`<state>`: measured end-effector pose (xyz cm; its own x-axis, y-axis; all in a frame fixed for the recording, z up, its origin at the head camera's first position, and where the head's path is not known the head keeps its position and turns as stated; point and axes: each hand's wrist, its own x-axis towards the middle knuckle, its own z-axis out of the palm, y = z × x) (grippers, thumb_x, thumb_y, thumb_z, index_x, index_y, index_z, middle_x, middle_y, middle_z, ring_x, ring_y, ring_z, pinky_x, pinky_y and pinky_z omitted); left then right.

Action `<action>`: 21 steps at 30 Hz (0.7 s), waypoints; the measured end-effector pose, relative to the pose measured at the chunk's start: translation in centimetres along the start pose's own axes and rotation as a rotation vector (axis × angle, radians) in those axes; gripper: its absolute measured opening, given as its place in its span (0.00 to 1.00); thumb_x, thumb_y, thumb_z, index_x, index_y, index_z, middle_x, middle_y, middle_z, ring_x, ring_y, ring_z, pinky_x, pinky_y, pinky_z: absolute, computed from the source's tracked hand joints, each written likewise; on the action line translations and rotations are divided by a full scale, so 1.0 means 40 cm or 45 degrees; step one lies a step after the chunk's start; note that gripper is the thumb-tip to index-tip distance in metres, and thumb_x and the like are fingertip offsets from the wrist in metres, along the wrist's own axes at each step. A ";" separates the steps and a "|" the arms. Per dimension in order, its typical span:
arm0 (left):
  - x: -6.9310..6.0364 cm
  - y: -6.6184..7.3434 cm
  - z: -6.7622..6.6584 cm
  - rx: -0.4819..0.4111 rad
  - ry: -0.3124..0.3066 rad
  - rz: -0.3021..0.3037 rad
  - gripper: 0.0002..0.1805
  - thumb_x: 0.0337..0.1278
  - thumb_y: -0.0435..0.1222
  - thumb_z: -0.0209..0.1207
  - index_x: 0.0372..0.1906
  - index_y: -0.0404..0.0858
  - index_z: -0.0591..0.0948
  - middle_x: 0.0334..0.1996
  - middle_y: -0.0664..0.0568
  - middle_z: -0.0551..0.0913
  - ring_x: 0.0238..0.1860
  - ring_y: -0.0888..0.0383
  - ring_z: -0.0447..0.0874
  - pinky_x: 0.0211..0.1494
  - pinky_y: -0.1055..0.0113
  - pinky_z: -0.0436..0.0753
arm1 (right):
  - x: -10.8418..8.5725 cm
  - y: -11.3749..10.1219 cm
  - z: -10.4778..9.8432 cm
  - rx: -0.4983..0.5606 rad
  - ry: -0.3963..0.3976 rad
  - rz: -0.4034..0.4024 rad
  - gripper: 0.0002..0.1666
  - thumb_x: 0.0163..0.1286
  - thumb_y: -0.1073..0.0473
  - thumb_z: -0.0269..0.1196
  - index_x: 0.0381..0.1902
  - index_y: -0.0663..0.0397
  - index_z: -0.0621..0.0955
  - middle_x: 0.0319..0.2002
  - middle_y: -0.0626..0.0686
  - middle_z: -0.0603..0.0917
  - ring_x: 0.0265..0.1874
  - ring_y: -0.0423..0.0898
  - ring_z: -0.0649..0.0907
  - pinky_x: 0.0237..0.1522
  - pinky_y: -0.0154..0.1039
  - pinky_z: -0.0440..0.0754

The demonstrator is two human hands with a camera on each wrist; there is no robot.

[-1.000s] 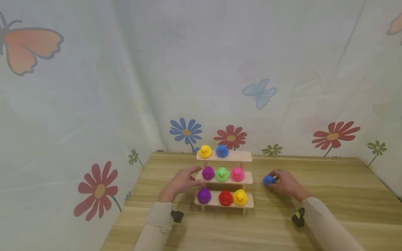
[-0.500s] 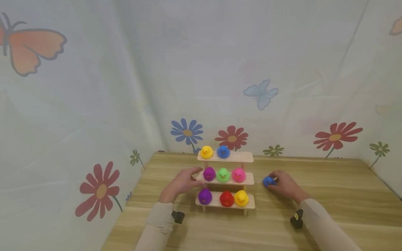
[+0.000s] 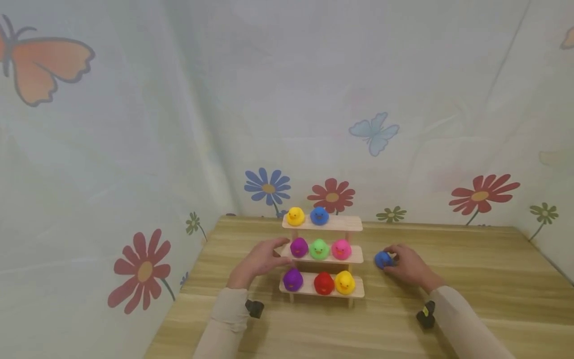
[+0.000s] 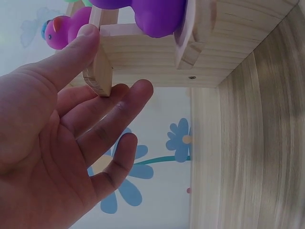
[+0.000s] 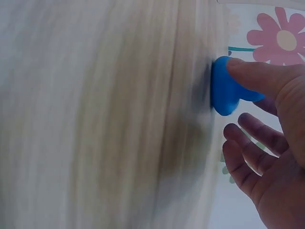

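Observation:
A three-tier wooden display shelf (image 3: 331, 285) stands on the table. My left hand (image 3: 257, 262) holds the left end of its middle board, thumb (image 4: 78, 52) on the front edge and fingers behind, the index fingertip hidden. To the right of the shelf, my right hand (image 3: 409, 266) pinches a blue rubber duck (image 3: 383, 259) between thumb and fingers. In the right wrist view the blue duck (image 5: 224, 88) sits against the tabletop, while the other fingers are loosely bent beside it. Nearest my left hand is a purple duck (image 3: 299, 248) on the middle tier.
The top tier bears a yellow duck (image 3: 295, 216) and another blue duck (image 3: 319, 216). Beside the middle purple duck are a green duck (image 3: 319, 249) and a pink duck (image 3: 342, 250). Below sit a purple duck (image 3: 293, 280), a red duck (image 3: 324, 283) and a yellow duck (image 3: 345, 282).

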<state>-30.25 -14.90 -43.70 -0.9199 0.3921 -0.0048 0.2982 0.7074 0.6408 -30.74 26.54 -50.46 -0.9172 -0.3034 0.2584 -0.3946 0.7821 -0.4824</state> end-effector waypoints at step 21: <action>0.001 -0.002 -0.004 -0.004 -0.010 0.041 0.35 0.53 0.48 0.64 0.65 0.41 0.69 0.62 0.47 0.72 0.43 0.54 0.82 0.45 0.61 0.81 | -0.046 -0.120 -0.107 -0.138 0.058 -0.187 0.26 0.53 0.58 0.72 0.50 0.60 0.78 0.44 0.56 0.79 0.43 0.56 0.79 0.43 0.53 0.79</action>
<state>-30.34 -15.04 -43.61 -0.9080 0.4189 0.0100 0.3267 0.6927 0.6430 -26.92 25.67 -45.05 -0.8456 -0.3955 0.3585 -0.5135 0.7860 -0.3441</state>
